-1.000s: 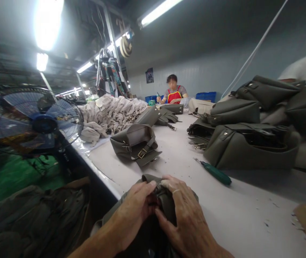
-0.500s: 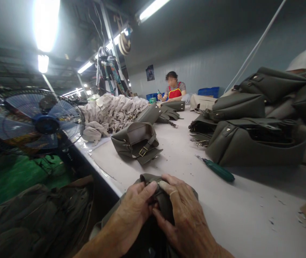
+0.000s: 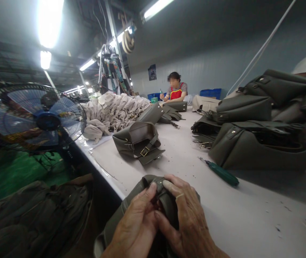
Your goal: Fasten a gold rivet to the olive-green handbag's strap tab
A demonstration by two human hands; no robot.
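Note:
At the near table edge lies a dark olive leather bag (image 3: 115, 219), partly covered by both hands. My left hand (image 3: 139, 216) grips its edge, thumb pressed near a small metal stud. Across from it, my right hand (image 3: 187, 211) is closed on the same bag, fingers curled over the upper edge beside the stud and a strap. A ring shows on one right finger. What the fingertips hold inside the bag is hidden. To the right, a green-handled awl-like tool (image 3: 222, 174) rests on the table (image 3: 185, 150).
Ahead stands an open olive bag (image 3: 136, 141) with a gold buckle. More olive bags (image 3: 257, 143) are piled at right. Beige fabric (image 3: 112, 107) is heaped behind. A fan (image 3: 45, 120) and dark bundled material (image 3: 37, 215) are at left. A person in a red apron (image 3: 176, 91) sits beyond.
My left hand has shifted slightly right and its thumb sits by the stud. More of the bag's left side shows. The whole view has moved a little.

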